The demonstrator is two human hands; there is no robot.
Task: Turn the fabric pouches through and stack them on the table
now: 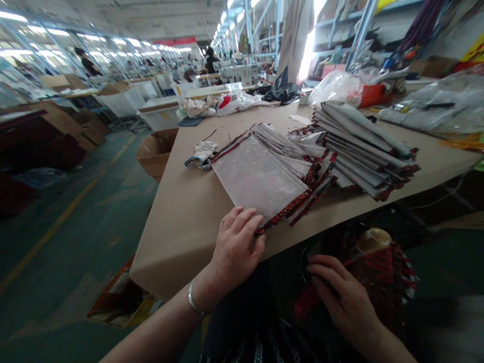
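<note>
My left hand (238, 244) rests at the near corner of a pale grey fabric panel (260, 176) with dark red patterned edging. Its fingers lie stretched over the panel's edge, with the thumb beside them. The panel lies on top of a fanned pile of similar pieces on the table. Below the table edge, my right hand (344, 297) is closed, fingers pressed together against the thumb. A thin, dark curved loop (303, 263) shows at its fingertips, and a blurred red patch is below them; what it holds I cannot make out.
A second stack of folded grey pieces (363, 146) lies to the right on the brown-covered table (181, 217). A white glove (202, 154) lies at the left. Plastic bags (336, 88) sit at the back. Cardboard boxes (155, 151) and patterned red cloth (381, 272) are below table level.
</note>
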